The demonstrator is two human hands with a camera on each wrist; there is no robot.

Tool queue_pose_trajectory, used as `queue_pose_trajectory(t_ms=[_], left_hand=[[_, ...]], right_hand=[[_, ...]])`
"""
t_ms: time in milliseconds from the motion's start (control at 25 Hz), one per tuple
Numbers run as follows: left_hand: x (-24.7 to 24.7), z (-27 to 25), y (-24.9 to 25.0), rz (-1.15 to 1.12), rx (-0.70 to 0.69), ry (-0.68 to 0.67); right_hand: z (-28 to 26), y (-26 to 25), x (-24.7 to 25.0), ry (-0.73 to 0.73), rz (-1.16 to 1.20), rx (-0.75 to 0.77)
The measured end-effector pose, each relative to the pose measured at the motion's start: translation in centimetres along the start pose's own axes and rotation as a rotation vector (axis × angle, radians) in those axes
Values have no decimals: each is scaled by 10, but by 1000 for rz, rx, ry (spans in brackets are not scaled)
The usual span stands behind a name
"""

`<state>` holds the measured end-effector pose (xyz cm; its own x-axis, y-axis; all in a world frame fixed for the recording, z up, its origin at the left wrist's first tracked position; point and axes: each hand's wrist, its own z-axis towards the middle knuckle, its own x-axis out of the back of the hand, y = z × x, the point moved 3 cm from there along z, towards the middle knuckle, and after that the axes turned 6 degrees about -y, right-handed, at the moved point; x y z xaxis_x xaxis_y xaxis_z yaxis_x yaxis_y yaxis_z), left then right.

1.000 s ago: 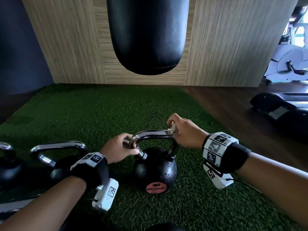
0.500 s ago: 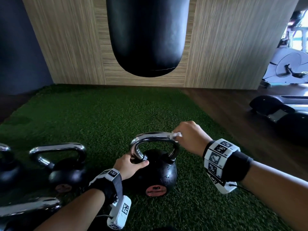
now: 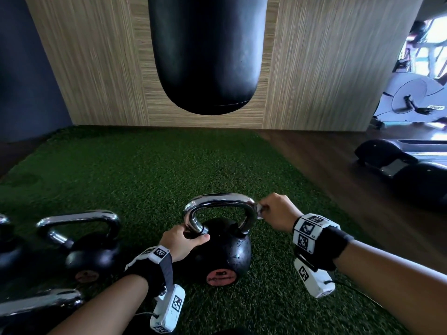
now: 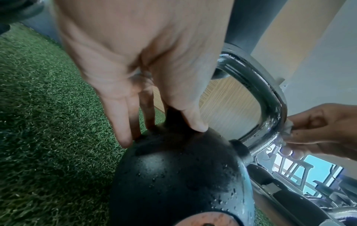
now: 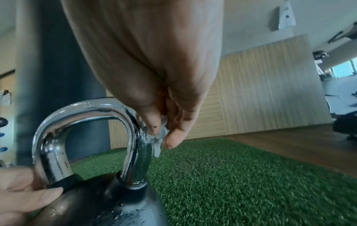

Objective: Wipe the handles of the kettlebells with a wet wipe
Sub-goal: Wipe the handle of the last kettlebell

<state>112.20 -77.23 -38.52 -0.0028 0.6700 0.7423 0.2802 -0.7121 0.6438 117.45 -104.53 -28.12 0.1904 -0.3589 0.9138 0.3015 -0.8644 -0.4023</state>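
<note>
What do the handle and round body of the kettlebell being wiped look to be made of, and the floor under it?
Shiny curved handle: likely chromed steel, mirror-bright with reflections. Black round kettlebell body: seemingly cast metal with a matte, pebbled coating, beaded with droplets. Green floor covering: artificial turf, short plastic-looking blades.

Kettlebells: four in the head view, namely one central (image 3: 225, 250), one to its left (image 3: 92, 252), and two only partly visible at the left edge (image 3: 4, 240) and lower left (image 3: 36, 303). Wet wipe (image 3: 259, 210): one. Hands: two, left (image 3: 181, 243) and right (image 3: 278, 215). Punching bag (image 3: 208, 52): one. Turf mat (image 3: 135, 170): one. Exercise bike (image 3: 411, 97): one.
</note>
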Motion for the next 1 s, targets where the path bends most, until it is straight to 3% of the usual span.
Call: queue_pose_trajectory(t_ms=[320,560,640,840,1000], left_hand=[[3,-6,5,-16,-50,1],[16,-16,10,-30,-73,-80],[34,-20,15,-70,-120,-49],[86,-32,48,-88,-401,32],[97,-56,63,75,-340,3]], right_hand=[[-3,9,-42,-146,182,-169],[-6,11,-41,-210,417,-142],[-8,12,-24,-192,452,-102],[-16,-1,21,32,142,23],[-43,-8,33,46,139,-62]])
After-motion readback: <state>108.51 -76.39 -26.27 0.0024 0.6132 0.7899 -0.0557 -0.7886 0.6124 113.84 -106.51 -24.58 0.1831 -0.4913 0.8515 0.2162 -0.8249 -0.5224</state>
